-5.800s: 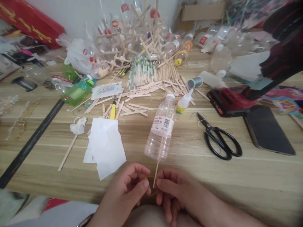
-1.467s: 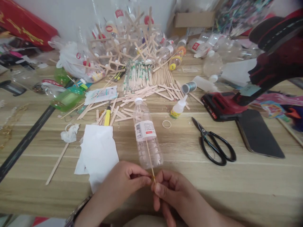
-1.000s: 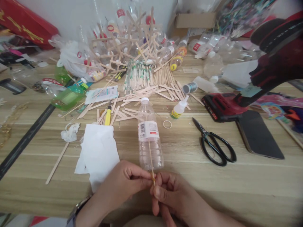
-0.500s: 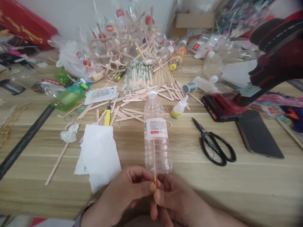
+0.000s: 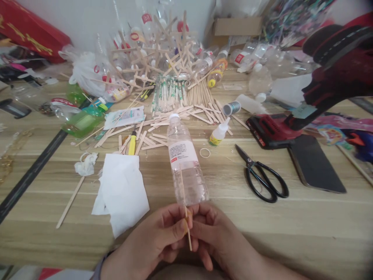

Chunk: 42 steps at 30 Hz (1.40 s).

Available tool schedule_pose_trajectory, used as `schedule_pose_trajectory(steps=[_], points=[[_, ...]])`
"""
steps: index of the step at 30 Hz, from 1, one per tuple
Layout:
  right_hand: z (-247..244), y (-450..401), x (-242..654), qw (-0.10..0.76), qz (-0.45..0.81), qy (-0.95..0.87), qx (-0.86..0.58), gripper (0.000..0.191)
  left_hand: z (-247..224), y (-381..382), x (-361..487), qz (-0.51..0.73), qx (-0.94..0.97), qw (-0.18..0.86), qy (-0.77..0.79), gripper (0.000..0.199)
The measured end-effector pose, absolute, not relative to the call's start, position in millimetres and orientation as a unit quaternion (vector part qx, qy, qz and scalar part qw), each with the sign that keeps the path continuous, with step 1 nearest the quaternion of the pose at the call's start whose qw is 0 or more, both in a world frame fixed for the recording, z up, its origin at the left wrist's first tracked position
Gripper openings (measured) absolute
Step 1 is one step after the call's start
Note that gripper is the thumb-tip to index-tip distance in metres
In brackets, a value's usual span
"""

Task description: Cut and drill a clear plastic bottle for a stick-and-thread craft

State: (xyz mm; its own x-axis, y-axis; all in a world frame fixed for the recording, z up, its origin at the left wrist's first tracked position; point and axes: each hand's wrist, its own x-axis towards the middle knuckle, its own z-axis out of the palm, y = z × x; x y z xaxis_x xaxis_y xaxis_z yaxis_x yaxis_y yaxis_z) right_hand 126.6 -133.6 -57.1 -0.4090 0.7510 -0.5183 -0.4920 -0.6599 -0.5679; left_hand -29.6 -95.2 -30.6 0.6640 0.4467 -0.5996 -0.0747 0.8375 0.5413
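Pinches the thin stick [image 5: 189, 238] in left hand [image 5: 154, 237], bottom middle of the frame, maybe for a steady hold. Curls right hand [image 5: 218, 233] half shut beside; grip hard to tell. Has bottle [image 5: 196, 184] lying just above, cap away, likely for easy reach.

One head-worn view, facing forward and down
The camera is looking from the person's head over the left hand [image 5: 159, 232] and right hand [image 5: 216, 229], close below it, and is taking in the table [image 5: 279, 227] around them and the wall [image 5: 84, 19] beyond.
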Motion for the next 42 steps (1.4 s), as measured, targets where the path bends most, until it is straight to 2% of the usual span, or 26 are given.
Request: schedule_pose_trajectory(steps=[6, 11, 16, 20, 26, 29, 32, 35, 42], points=[[-47, -134, 129, 0.423, 0.771, -0.163, -0.448, 0.037, -31, -97, -31, 0.166, 0.213, 0.891, 0.365, 0.033], [-46, -138, 132, 0.485, 0.796, -0.118, -0.343, 0.034, -30, -98, -28, 0.183, 0.211, 0.876, 0.393, 0.036], [-57, -140, 134, 0.409, 0.869, -0.075, -0.269, 0.023, -31, -99, -26, 0.186, 0.243, 0.844, 0.441, 0.039], [-56, -138, 138, 0.307, 0.892, -0.109, -0.314, 0.02, -32, -97, -27, 0.186, 0.273, 0.822, 0.464, 0.041], [-41, -127, 152, 0.208, 0.86, -0.231, -0.404, 0.02, -32, -100, -27, 0.178, 0.264, 0.815, 0.485, 0.043], [-36, -122, 157, 0.211, 0.721, -0.428, -0.502, 0.015, -32, -102, -28, 0.178, 0.255, 0.811, 0.496, 0.045], [-34, -121, 155, 0.227, 0.599, -0.566, -0.519, 0.018, -32, -103, -29, 0.171, 0.253, 0.805, 0.509, 0.044], [-34, -121, 151, 0.233, 0.593, -0.581, -0.506, 0.017, -33, -104, -30, 0.18, 0.274, 0.799, 0.504, 0.04], [-39, -129, 144, 0.226, 0.68, -0.477, -0.508, 0.019, -36, -106, -27, 0.222, 0.267, 0.812, 0.469, 0.034]])
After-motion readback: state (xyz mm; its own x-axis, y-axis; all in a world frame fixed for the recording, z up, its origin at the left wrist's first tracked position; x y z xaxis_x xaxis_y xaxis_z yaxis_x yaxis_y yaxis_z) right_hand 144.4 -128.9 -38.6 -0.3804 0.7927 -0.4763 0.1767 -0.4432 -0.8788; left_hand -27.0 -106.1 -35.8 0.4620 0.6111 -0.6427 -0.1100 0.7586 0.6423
